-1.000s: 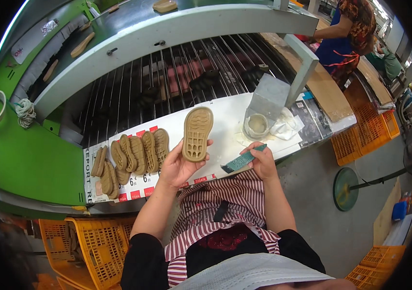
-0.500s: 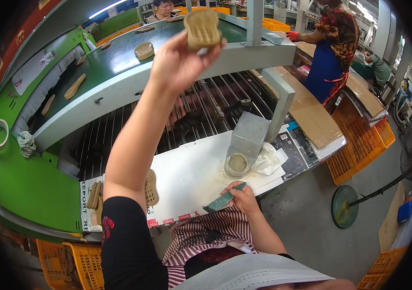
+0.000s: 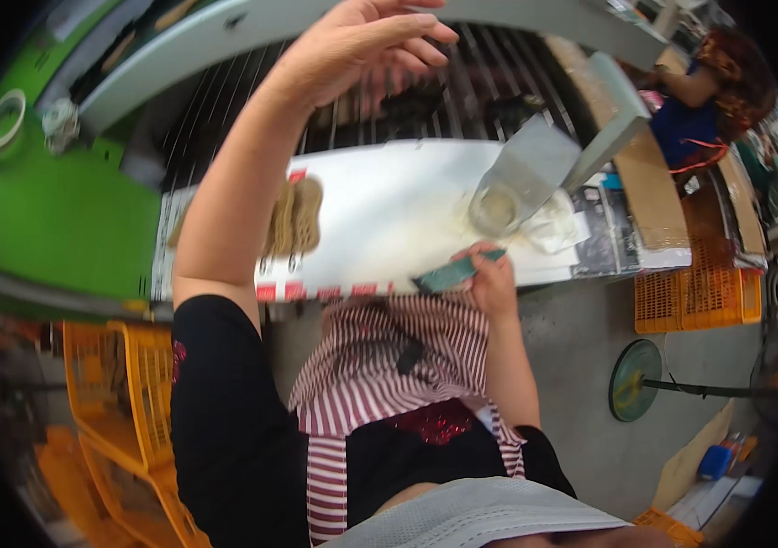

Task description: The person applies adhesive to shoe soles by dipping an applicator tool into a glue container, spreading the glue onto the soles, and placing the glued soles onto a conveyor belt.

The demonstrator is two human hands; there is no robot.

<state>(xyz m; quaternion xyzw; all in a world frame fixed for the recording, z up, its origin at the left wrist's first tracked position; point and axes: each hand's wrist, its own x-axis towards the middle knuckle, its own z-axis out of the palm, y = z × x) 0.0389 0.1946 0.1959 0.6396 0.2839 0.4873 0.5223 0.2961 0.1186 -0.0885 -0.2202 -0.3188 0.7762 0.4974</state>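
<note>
My left hand reaches up past the table's far edge, over the dark rods of the machine. Its fingers are bent loosely and stand apart, with nothing seen between them. Low at the table's near edge, my right hand pinches a flat green strip between thumb and fingers. Several tan shoe soles lie side by side on the white tabletop, partly hidden behind my left forearm. Beyond my right hand stands a round clear tub with a pale content, blurred.
A grey metal beam crosses the far side, and a post stands at the right. Beside the tub are a transparent box and crumpled white tissue. Orange crates sit right. A co-worker is at the far right.
The tan sole that my left hand held up over the green conveyor is gone from it. That hand is now nearer its fingers' release, empty. The view has tilted down; my right hand keeps the strip.
</note>
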